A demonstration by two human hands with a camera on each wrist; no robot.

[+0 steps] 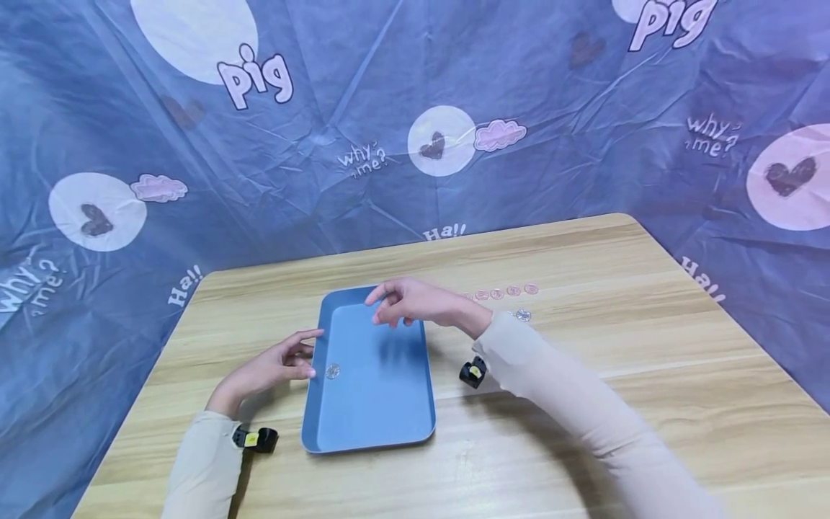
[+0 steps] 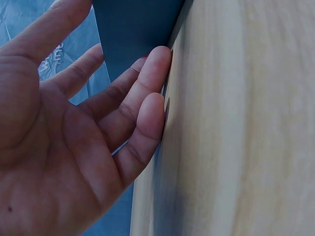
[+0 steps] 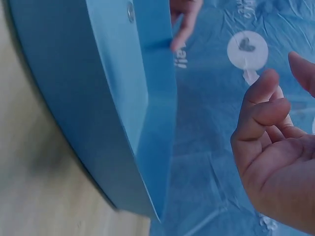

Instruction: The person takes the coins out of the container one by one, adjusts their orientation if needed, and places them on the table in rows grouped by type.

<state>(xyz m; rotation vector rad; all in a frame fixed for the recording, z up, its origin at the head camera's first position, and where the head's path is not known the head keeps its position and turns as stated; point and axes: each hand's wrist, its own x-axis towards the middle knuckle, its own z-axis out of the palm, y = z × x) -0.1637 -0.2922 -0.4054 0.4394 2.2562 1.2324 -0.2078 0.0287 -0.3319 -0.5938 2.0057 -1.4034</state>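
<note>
Head view shows a wooden desk (image 1: 583,375) carrying a blue tray (image 1: 376,404), the left hand (image 1: 272,367) released, fingers straight against its left rim, the right hand (image 1: 415,303) hovering loosely curled and empty, so steadying that rim seems wise near the small coin (image 1: 333,371).

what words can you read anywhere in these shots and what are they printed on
"pig" – backdrop cloth, top left; again, cut off, top right
"why me?" – cloth, centre, right and far left
"Ha!!" – cloth behind the table; partly hidden at both sides
Tray, coins: no readable text
Wrist views: cloth lettering blurred
</note>
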